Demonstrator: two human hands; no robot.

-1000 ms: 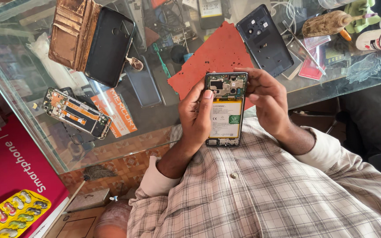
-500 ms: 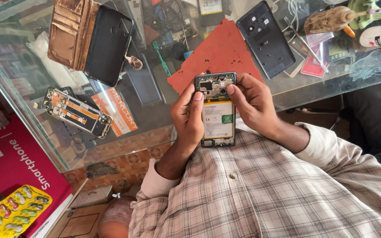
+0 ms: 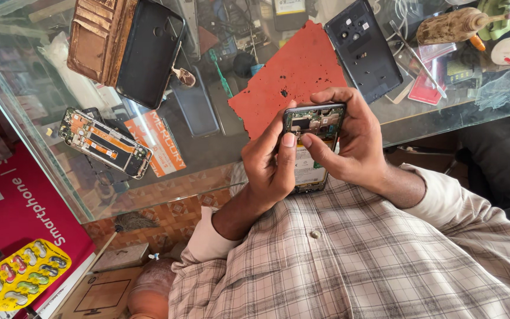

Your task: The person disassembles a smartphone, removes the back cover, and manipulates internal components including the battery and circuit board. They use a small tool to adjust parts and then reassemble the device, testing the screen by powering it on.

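Both thumbs on the opened phone [image 3: 312,142], tips meeting on its exposed board near the top end. My left hand [image 3: 270,165] grips its left side, my right hand [image 3: 352,145] wraps the right side and top corner, fingers clenched on the frame. Phone is held up off the glass counter [image 3: 208,153], over its near edge, close to my shirt. Just beyond it on the counter: red mat [image 3: 278,88], touching the black back cover [image 3: 364,50] on its right. Further left, a second stripped phone [image 3: 104,142] near the counter's left edge. Brown wallet [image 3: 98,35] with a dark case [image 3: 149,50] at the far left.
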